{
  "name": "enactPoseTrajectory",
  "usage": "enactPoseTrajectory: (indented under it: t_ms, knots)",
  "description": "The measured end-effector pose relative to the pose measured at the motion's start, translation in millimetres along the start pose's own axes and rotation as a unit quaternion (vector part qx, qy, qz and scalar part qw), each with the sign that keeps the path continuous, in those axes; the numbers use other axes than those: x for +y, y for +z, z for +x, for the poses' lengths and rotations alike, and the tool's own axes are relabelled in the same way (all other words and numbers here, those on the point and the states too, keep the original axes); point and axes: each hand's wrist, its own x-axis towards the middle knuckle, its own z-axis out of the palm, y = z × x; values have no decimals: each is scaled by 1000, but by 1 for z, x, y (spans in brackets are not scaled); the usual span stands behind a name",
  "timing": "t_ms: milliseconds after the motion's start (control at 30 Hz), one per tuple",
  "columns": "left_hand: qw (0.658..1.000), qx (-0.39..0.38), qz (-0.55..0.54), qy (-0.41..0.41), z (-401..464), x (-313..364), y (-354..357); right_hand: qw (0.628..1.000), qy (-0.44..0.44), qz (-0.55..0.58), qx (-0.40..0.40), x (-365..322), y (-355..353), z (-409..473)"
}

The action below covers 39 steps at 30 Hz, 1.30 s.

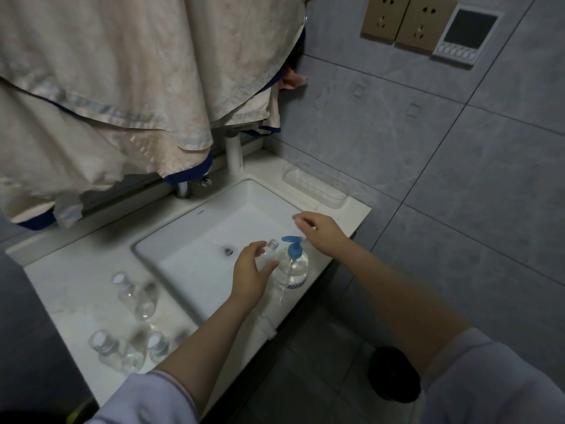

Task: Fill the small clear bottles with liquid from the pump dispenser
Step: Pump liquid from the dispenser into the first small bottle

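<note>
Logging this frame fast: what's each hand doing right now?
Left hand: holds the uncapped small clear bottle.
Right hand: open above the blue pump head, holding nothing.

Sink basin (214, 234) open, free room inside. Pump dispenser (291, 264) on near-right rim, uncapped small bottle (269, 254) touching its left side, both hands crowd it. Three capped bottles (134, 296) clutter near-left counter (76, 289). Hanging cloth (122, 87) blocks far side over faucet (183, 188). Clear tray (315, 185) far right.

Head view, looking steeply down, sink (195, 237) near.
</note>
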Motion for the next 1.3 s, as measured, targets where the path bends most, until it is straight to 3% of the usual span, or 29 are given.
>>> enactPoseTrajectory:
  t_ms: [267,467,900,1300]
  knots:
    - [1000,20,5,5,8,1,9,978,113,-163,62,-5,41,27]
    - [999,29,16,16,12,1,11,957,56,-265,104,5,50,34]
    - [999,20,31,23,15,5,13,966,86,-240,42,7,53,37]
    - [999,16,29,22,15,1,16,958,70,-274,44,10,54,36]
